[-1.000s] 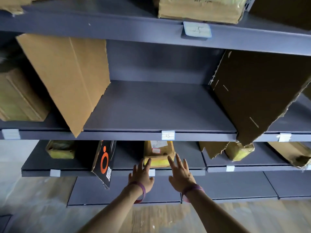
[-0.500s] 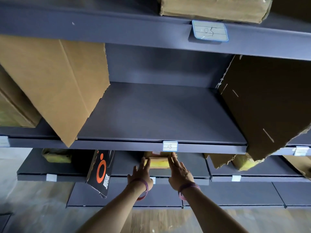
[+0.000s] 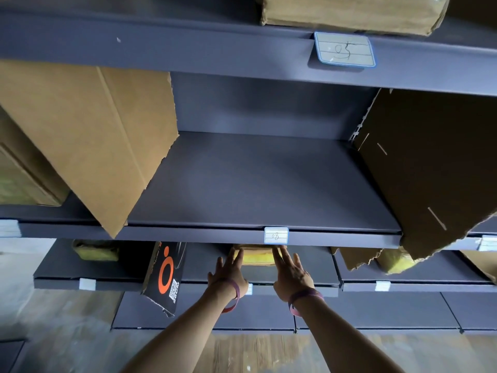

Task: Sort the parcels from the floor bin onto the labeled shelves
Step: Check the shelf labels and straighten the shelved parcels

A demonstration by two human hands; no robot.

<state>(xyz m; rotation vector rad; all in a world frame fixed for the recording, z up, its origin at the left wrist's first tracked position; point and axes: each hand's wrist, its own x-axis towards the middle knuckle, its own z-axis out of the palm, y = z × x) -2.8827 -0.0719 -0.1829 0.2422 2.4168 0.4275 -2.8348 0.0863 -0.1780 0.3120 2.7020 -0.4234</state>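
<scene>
A small yellow-brown parcel (image 3: 256, 256) lies on a lower dark shelf (image 3: 317, 273), mostly hidden by the shelf edge above it. My left hand (image 3: 228, 275) reaches in with straight fingers touching the parcel's left end. My right hand (image 3: 290, 273) does the same at its right end, fingers straight. Both wrists wear purple bands. The shelf above (image 3: 258, 181) carries a white label (image 3: 276, 235) on its front edge. The floor bin is out of view.
Cardboard dividers lean at the left (image 3: 88, 141) and right (image 3: 430, 168) of the middle shelf. A black box with an orange logo (image 3: 166, 275) hangs off the lower shelf. Other yellow parcels (image 3: 95, 250) (image 3: 392, 263) lie nearby. A top shelf parcel (image 3: 352, 12) sits above a label (image 3: 344, 49).
Both hands have pushed forward under the middle shelf against the parcel, which slid deeper in. The view tilted up, so the shelf edge now hides most of the parcel.
</scene>
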